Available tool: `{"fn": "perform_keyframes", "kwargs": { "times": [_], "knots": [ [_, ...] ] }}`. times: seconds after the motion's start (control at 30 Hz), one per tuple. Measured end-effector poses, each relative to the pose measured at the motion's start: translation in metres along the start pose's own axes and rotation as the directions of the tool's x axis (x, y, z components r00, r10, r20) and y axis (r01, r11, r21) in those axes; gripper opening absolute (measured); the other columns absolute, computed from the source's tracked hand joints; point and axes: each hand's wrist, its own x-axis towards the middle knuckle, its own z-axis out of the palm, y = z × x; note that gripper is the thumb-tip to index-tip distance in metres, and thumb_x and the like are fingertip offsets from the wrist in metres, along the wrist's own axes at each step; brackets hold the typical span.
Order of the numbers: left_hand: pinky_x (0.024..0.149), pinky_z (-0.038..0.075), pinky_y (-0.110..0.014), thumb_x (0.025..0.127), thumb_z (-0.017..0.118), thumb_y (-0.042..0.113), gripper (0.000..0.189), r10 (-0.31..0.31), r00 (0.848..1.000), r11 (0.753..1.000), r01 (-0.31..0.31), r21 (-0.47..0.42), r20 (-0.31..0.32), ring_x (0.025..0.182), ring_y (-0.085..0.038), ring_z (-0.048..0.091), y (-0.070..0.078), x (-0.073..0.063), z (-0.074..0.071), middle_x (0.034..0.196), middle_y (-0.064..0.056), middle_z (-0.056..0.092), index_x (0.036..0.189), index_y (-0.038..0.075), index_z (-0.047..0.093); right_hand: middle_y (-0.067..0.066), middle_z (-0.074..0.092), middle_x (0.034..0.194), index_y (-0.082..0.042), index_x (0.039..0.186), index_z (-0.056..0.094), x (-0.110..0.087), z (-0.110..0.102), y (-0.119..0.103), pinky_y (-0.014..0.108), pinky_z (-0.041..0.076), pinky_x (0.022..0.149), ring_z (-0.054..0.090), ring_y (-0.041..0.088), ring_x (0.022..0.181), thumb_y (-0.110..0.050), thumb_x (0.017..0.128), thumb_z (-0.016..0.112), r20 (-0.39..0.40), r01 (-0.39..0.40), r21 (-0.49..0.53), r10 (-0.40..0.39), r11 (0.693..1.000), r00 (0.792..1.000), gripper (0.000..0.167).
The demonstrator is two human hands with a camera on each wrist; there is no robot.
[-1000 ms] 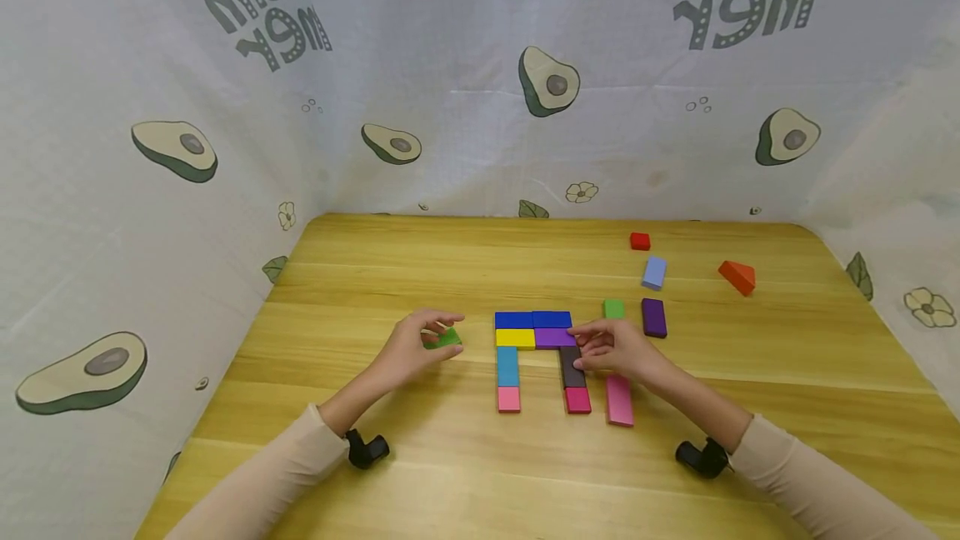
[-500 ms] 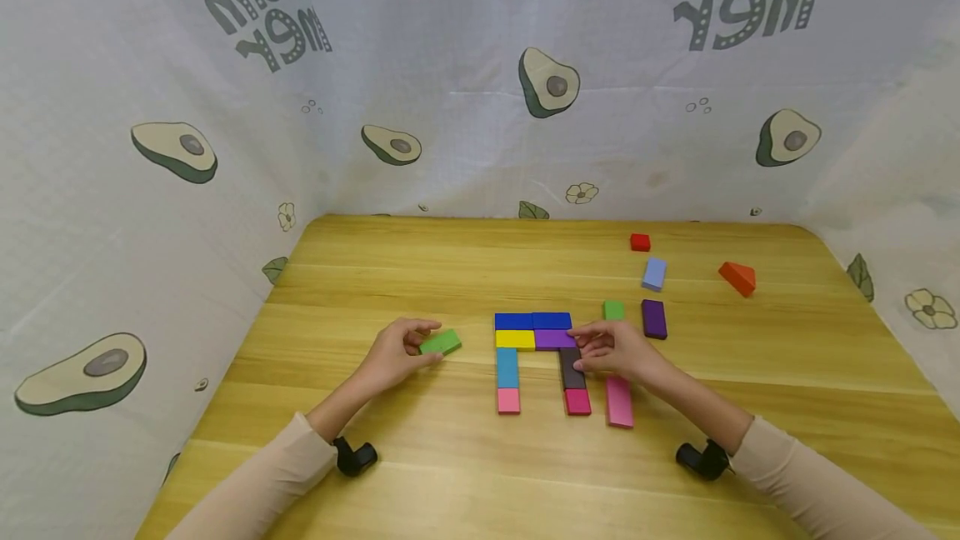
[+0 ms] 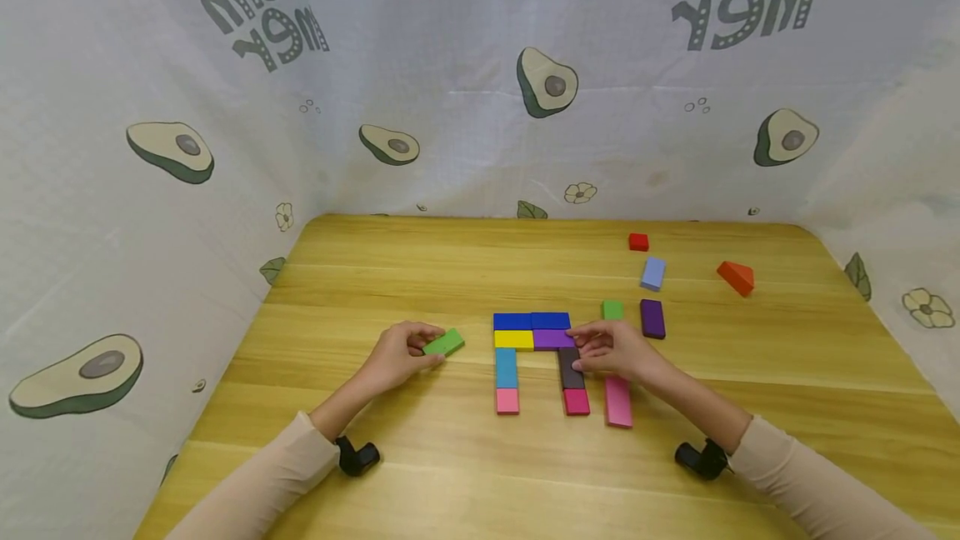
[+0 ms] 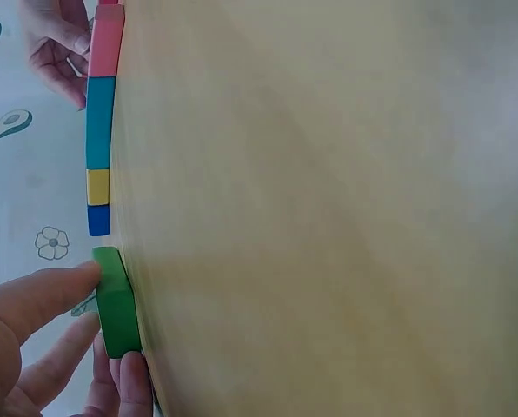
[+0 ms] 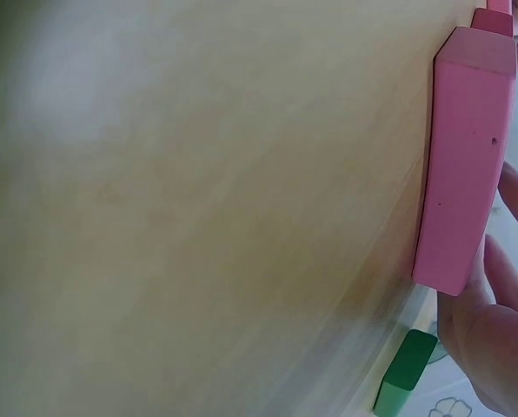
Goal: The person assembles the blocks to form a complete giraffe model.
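My left hand point(image 3: 397, 357) holds a green block point(image 3: 445, 343) on the table, thumb on its near side and fingers along its far side. In the left wrist view this green block point(image 4: 118, 304) lies between the thumb and fingertips. To its right sits a flat arch: two blue blocks point(image 3: 512, 322) over a yellow block point(image 3: 513, 341) and a purple block point(image 3: 549, 340), a light blue block point(image 3: 506, 367) above a pink one point(image 3: 507, 402), and a dark block point(image 3: 570, 369) above a magenta one point(image 3: 576, 402). My right hand point(image 3: 618, 348) touches the purple block and the dark block.
Right of the arch lie a long pink block point(image 3: 618, 402) and another green block point(image 3: 612, 310), partly behind my right hand. Farther off are a dark purple block point(image 3: 652, 319), a pale blue block point(image 3: 653, 273), a small red block point(image 3: 638, 242) and an orange-red triangle point(image 3: 737, 277).
My left hand first drew back to the left, uncovering more of the green block, then moved slightly right with the block shifting a little. The right hand stays at the arch.
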Motion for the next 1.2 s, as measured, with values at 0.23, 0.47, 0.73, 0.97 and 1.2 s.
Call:
{"fn": "perform_keyframes", "kwargs": {
  "times": [0.23, 0.47, 0.73, 0.97, 1.2],
  "knots": [
    [0.081, 0.055, -0.036, 0.084, 0.081, 0.007, 0.033, 0.053, 0.998, 0.999, -0.053, 0.006, 0.027, 0.093, -0.022, 0.064, 0.006, 0.006, 0.007, 0.109, -0.01, 0.068, 0.115, 0.002, 0.072, 0.025, 0.065, 0.107, 0.017, 0.122, 0.061, -0.001, 0.0, -0.002, 0.024, 0.057, 0.074, 0.066, 0.028, 0.087, 0.002, 0.082, 0.079, -0.003, -0.002, 0.01, 0.002, 1.0, 1.0, 0.046],
    [0.078, 0.055, -0.032, 0.084, 0.081, 0.008, 0.032, 0.062, 0.997, 0.998, -0.062, 0.013, 0.037, 0.089, -0.019, 0.063, 0.012, 0.013, 0.015, 0.107, -0.009, 0.069, 0.115, 0.002, 0.073, 0.025, 0.065, 0.106, 0.018, 0.122, 0.06, -0.001, 0.001, -0.002, 0.024, 0.057, 0.074, 0.065, 0.028, 0.087, 0.003, 0.082, 0.079, 0.003, -0.005, 0.026, 0.004, 1.0, 1.0, 0.046],
    [0.077, 0.055, -0.031, 0.083, 0.082, 0.008, 0.032, 0.043, 0.999, 0.999, -0.044, 0.005, 0.031, 0.086, -0.017, 0.061, 0.016, 0.021, 0.022, 0.104, -0.007, 0.069, 0.114, 0.004, 0.073, 0.023, 0.065, 0.106, 0.017, 0.122, 0.061, -0.001, 0.0, -0.001, 0.024, 0.057, 0.073, 0.066, 0.028, 0.087, 0.003, 0.082, 0.079, -0.002, -0.011, 0.016, 0.011, 1.0, 1.0, 0.046],
    [0.076, 0.055, -0.031, 0.083, 0.082, 0.008, 0.032, 0.031, 0.999, 0.999, -0.031, -0.007, 0.034, 0.084, -0.017, 0.062, 0.019, 0.025, 0.025, 0.102, -0.007, 0.069, 0.113, 0.004, 0.073, 0.023, 0.065, 0.106, 0.018, 0.122, 0.06, 0.0, -0.002, -0.002, 0.024, 0.057, 0.074, 0.065, 0.028, 0.087, 0.003, 0.082, 0.079, 0.005, -0.004, 0.024, 0.004, 1.0, 1.0, 0.046],
    [0.076, 0.055, -0.031, 0.084, 0.081, 0.01, 0.031, 0.02, 0.999, 1.0, -0.02, -0.001, 0.046, 0.084, -0.017, 0.062, 0.02, 0.027, 0.028, 0.101, -0.007, 0.068, 0.113, 0.005, 0.072, 0.023, 0.065, 0.105, 0.017, 0.123, 0.06, -0.001, -0.001, -0.002, 0.024, 0.057, 0.074, 0.065, 0.028, 0.087, 0.003, 0.082, 0.079, 0.004, -0.018, 0.034, 0.018, 0.999, 1.0, 0.047]
  ]
}}
